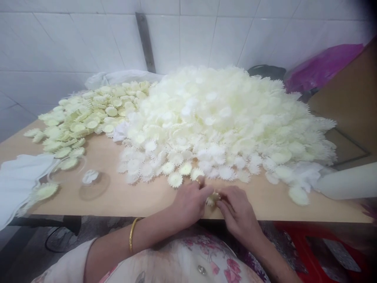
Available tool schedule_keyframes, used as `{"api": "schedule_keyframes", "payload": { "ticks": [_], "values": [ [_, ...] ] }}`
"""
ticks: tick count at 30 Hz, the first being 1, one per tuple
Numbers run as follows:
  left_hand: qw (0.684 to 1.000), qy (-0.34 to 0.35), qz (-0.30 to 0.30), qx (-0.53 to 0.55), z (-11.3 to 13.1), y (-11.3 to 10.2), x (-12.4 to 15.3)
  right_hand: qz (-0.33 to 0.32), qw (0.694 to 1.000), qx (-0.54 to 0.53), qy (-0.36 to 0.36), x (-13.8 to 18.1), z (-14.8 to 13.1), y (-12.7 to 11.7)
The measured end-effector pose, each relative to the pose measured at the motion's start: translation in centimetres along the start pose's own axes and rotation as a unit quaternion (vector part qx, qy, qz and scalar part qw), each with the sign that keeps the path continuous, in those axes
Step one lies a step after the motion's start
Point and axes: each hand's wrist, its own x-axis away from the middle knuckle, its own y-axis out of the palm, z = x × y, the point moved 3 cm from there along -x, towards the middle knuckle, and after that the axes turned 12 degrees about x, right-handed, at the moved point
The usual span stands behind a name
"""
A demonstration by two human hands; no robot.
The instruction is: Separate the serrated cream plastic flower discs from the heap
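Between my two hands, close to the table's front edge, is a small pale-yellow disc with a toothed rim point(212, 198), seen edge-on and partly covered by fingers. My left hand point(191, 200), with a ring on one finger, pinches it from the left. From the right, the thumb and fingertips of my right hand point(238, 212) close on its other side. Just beyond the hands spreads a large heap of similar cream-white toothed discs point(224, 118). A few loose ones lie near my left fingertips.
A second, yellower pile of toothed discs point(88, 114) lies at the back left. White sheets point(23, 181) and a small clear dish with a white lump point(90, 177) rest at left. At right are a white roll point(350, 181) and a purple plastic bag point(324, 67). A tiled wall point(194, 39) stands behind.
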Motion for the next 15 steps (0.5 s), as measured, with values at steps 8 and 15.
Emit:
{"api": "schedule_keyframes", "payload": {
  "ticks": [8,15],
  "values": [
    [0.970,0.219,0.102,0.033,0.5,-0.1,1.7,0.082,0.980,0.155,-0.097,0.2,-2.6,0.3],
    [0.960,0.275,0.037,-0.034,1.3,0.0,3.7,0.129,0.966,0.119,-0.192,3.6,-1.1,0.3]
  ]
}}
